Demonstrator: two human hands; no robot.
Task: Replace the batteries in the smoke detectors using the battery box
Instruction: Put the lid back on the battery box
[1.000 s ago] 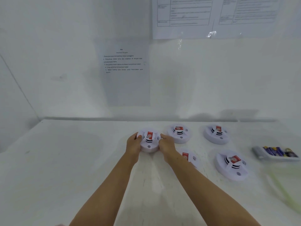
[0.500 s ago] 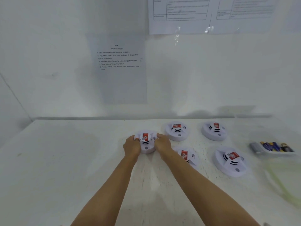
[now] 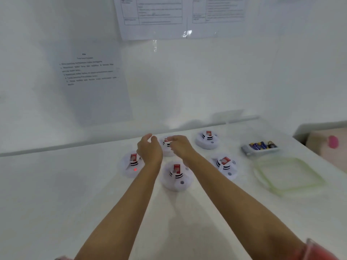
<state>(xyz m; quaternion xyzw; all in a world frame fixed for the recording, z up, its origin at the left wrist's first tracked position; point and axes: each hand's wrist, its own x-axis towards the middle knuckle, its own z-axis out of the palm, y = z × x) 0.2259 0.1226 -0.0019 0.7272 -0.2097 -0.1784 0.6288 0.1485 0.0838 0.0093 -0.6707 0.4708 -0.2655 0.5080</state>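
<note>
Flanking rear-middle detector (image 3: 167,148): left hand (image 3: 149,150) loose, fingers apart, just left of it; right hand (image 3: 181,146) curled over its top, grip unclear (blur). Both equally near. Battery box (image 3: 261,147) sits well right of detector.

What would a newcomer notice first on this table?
The left hand and right hand flank the rear-centre smoke detector, one of five white ones clustered mid-table. The leftmost smoke detector shows a lit red light, and the battery box sits at the far right.
</note>
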